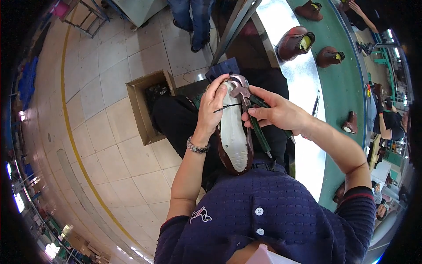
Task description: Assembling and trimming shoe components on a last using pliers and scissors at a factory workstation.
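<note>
As underside looks hard and filled, brown leather shoe (223, 155) should handle stiff, heavyish; sides best gripped; held underside-up above lap, left of metal ledge's (305, 88) left edge; far end clasped by left hand's (209, 108) bent fingers; pincers (262, 140) gripped by right hand's (282, 113) curled fingers; brown boots (329, 57) carried on green conveyor (335, 92); cardboard box (143, 118), tiled floor (110, 145)

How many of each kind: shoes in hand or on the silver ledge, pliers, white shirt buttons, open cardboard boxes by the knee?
Shoes: 2 (held shoe, ledge shoe)
Pliers: 1
White buttons: 2
Open box: 1
Total: 6
</note>
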`<state>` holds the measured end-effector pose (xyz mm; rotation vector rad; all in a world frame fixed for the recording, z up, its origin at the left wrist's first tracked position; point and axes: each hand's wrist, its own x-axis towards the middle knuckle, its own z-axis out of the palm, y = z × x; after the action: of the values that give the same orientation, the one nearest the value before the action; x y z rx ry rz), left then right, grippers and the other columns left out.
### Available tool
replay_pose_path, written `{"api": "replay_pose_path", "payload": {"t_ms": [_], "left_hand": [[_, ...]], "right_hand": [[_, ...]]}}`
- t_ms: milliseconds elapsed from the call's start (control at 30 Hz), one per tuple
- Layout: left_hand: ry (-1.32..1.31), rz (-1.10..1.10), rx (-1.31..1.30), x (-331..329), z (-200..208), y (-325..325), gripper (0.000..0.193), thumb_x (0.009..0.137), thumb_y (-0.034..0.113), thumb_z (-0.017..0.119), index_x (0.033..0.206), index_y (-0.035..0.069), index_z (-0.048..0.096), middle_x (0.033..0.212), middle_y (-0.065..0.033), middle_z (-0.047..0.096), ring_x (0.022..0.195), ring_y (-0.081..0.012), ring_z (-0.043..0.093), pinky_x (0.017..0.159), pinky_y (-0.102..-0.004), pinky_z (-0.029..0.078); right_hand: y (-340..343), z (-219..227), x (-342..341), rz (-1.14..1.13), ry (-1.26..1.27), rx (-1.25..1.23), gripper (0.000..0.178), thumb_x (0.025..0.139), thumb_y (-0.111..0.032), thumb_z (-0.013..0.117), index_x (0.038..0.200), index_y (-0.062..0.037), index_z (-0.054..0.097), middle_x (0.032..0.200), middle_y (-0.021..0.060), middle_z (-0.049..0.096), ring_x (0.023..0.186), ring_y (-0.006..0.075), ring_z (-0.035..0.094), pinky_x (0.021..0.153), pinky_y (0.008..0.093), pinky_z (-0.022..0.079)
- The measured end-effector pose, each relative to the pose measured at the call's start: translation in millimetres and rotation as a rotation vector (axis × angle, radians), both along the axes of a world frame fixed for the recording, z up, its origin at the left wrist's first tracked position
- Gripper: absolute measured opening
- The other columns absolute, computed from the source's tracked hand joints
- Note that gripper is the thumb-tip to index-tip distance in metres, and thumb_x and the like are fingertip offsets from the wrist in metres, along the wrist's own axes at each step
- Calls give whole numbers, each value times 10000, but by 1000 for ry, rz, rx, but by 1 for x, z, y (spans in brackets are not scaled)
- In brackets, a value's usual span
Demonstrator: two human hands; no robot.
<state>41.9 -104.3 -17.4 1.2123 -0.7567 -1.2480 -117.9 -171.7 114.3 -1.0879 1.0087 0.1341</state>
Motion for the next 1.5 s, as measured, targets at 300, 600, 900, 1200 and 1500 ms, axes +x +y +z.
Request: {"api": "replay_pose_path", "payload": {"t_ms": [300,600,900,1200,1500], "left_hand": [[-30,25,6,0,3,-1,317,958,135,492,1218,2,616,1124,-75,644,993,-125,581,885,-248,440],[-135,93,-45,1,4,2,330,926,133,513,1211,2,617,1148,-120,663,1019,-155,612,918,-280,454],[95,74,144,11,7,2,350,932,247,633,1188,10,656,781,40,619,625,-15,449,559,-199,366],[-215,-4,65,20,7,3,386,935,279,604,1214,14,626,874,-75,699,741,-68,553,702,-235,460],[-214,-42,75,21,4,7,409,940,263,582,1274,27,578,1073,-142,696,922,-131,632,834,-265,469]], "right_hand": [[16,-5,4,186,56,-352,575,985,-93,496,1472,-8,203,842,75,580,663,122,568,593,288,506],[35,-28,-5,266,95,-748,578,940,-72,509,1423,27,208,819,306,638,647,421,644,616,448,516],[20,-2,-3,509,241,-834,574,923,-66,524,1427,-8,255,767,272,641,640,427,637,614,473,509],[1,29,15,375,65,-1136,654,895,-79,560,1479,-136,271,802,236,653,660,423,635,619,479,509],[-4,24,20,404,180,-1150,699,891,-105,581,1496,-171,237,797,233,654,690,415,636,627,473,514]]}}
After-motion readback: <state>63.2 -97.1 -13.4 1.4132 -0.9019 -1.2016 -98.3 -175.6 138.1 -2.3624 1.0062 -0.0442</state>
